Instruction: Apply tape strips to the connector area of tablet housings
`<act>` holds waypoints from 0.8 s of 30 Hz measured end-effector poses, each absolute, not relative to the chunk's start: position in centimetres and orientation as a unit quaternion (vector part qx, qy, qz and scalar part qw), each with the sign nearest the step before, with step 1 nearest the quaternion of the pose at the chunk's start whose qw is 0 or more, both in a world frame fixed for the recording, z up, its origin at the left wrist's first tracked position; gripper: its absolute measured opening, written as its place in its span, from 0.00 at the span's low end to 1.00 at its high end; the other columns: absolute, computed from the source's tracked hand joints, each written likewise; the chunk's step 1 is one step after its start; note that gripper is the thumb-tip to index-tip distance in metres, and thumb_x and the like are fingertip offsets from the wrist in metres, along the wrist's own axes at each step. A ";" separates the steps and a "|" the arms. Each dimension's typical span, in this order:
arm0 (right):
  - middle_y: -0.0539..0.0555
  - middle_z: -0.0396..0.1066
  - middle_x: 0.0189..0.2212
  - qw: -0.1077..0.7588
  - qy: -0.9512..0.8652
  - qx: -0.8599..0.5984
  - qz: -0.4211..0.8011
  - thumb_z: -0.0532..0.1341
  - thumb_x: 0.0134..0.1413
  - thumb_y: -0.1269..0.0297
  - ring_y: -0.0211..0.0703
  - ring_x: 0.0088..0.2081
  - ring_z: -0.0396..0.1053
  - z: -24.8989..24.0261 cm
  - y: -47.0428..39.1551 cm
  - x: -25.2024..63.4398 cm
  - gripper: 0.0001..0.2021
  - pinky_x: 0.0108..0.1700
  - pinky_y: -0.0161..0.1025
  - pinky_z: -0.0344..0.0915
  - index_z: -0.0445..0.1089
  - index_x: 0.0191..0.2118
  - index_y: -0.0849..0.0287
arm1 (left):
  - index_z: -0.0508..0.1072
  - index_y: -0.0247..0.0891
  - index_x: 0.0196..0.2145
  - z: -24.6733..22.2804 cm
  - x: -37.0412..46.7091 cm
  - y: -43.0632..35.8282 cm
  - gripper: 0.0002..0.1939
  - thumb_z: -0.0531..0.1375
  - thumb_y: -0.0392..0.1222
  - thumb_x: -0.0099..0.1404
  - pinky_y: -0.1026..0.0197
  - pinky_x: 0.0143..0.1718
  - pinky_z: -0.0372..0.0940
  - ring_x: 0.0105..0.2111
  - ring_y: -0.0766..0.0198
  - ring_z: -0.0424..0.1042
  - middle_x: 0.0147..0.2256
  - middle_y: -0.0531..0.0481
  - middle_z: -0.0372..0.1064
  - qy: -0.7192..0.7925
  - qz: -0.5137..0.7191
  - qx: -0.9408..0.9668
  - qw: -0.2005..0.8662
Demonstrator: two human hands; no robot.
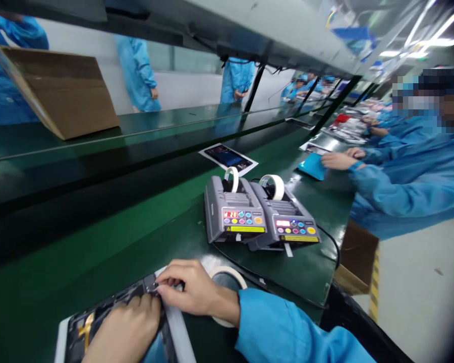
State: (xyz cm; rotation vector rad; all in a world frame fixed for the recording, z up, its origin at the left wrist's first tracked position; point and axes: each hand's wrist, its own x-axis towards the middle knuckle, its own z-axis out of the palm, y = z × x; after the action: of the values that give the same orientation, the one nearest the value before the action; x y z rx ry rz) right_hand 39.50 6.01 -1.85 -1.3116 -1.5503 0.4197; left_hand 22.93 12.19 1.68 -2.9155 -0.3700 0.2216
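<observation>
A flat tablet-like device [109,307] with dark inner parts, a gold-coloured flex strip and a pale frame lies at the bottom left of the head view. My left hand [126,330] rests over it, fingers curled down and pressed together; the fingertips are hidden. At its upper right corner my right hand [189,287] is closed in a pinch, thumb and forefinger meeting over the frame. Whatever is between them is too small to name. Partly under my right wrist lies a roll of cream tape [229,272].
Two grey tape dispensers [236,209] with lit panels stand ahead on the green bench [166,222]. Behind them lies a printed sheet [229,157]. A cardboard box [68,93] sits at the back left. A co-worker's hand [338,160] holds a blue pouch [312,166] at right.
</observation>
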 end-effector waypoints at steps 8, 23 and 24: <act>0.56 0.73 0.40 0.374 -0.761 -0.505 0.162 0.57 0.60 0.65 0.42 0.40 0.70 -1.0 3.0 41.5 0.09 0.41 0.38 0.67 0.70 0.44 0.61 | 0.72 0.37 0.34 0.0 21.8 9.1 0.05 0.56 0.34 0.65 0.60 0.27 0.63 0.28 0.57 0.74 0.29 0.50 0.73 -0.321 -0.015 -0.941 -0.106; 0.57 0.71 0.38 0.226 -0.834 -0.498 0.073 0.54 0.61 0.60 0.43 0.37 0.66 -2.5 2.8 41.4 0.14 0.36 0.42 0.66 0.70 0.47 0.63 | 0.71 0.38 0.30 -1.2 21.8 8.1 0.07 0.56 0.33 0.66 0.63 0.29 0.58 0.23 0.68 0.68 0.23 0.56 0.69 -0.357 -0.152 -0.891 -0.236; 0.57 0.71 0.39 0.222 -0.836 -0.497 0.072 0.54 0.61 0.60 0.44 0.37 0.66 -2.5 2.8 41.4 0.15 0.36 0.42 0.66 0.70 0.48 0.63 | 0.71 0.38 0.30 -1.2 21.8 8.1 0.08 0.56 0.33 0.66 0.63 0.29 0.58 0.23 0.68 0.68 0.23 0.56 0.69 -0.358 -0.153 -0.890 -0.237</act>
State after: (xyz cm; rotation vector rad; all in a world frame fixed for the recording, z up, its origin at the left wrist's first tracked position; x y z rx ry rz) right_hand 41.38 2.77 -2.53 -1.3745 -2.3085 0.1998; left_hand 21.78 8.07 -1.23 -3.3177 -1.3334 -0.5687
